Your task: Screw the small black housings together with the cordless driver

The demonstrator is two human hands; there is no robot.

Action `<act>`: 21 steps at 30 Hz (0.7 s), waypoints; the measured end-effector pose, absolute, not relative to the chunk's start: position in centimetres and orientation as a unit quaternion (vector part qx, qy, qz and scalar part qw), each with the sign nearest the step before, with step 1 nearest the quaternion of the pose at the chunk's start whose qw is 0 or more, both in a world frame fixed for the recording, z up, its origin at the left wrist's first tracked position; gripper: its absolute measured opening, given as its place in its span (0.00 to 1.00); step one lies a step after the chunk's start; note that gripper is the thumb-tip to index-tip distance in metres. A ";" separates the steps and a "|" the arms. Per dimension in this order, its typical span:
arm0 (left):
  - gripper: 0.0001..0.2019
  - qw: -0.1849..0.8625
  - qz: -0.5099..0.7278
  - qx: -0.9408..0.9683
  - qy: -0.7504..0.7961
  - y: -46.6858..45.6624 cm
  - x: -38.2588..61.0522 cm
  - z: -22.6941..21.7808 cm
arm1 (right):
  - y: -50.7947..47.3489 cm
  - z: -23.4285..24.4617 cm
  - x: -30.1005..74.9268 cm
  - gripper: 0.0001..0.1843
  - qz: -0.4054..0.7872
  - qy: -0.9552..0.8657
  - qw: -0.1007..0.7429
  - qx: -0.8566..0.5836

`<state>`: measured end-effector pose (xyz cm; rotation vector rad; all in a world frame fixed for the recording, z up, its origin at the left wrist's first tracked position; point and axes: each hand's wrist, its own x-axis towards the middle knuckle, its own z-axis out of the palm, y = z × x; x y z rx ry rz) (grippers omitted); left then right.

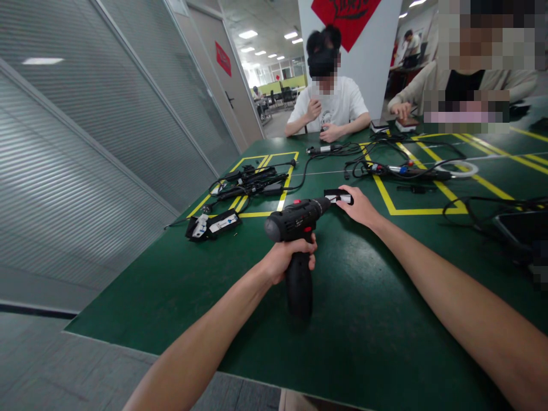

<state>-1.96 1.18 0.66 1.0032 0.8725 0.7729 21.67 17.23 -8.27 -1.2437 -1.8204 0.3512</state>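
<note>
My left hand (289, 257) is wrapped round the grip of a black cordless drill (295, 225) with red trim, held above the green table (351, 319) with its nose pointing away from me. The drill's tip meets a small black part with a white label (338, 197) lying on the table. My right hand (362, 206) rests on that part, its fingers curled over the near end and pressing it down.
A small opened black device (212, 224) lies to the left. Black adapters and cables (252, 182) sit in a yellow-taped box. More cables and a white ring (460, 169) lie far right. A person in a white shirt (327, 105) sits across, another at the right.
</note>
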 end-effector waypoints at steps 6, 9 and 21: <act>0.11 0.716 0.351 0.452 0.400 1.1 -1.9 0.8 | 17.2 -8.3 21.7 0.25 0.143 -0.732 0.440 -0.499; 0.11 0.714 0.351 0.455 0.399 1.1 -1.8 0.9 | 17.2 -8.2 21.7 0.24 0.144 -0.732 0.440 -0.500; 0.11 0.719 0.346 0.455 0.394 1.1 -1.8 0.8 | 17.2 -8.2 21.7 0.25 0.140 -0.735 0.435 -0.500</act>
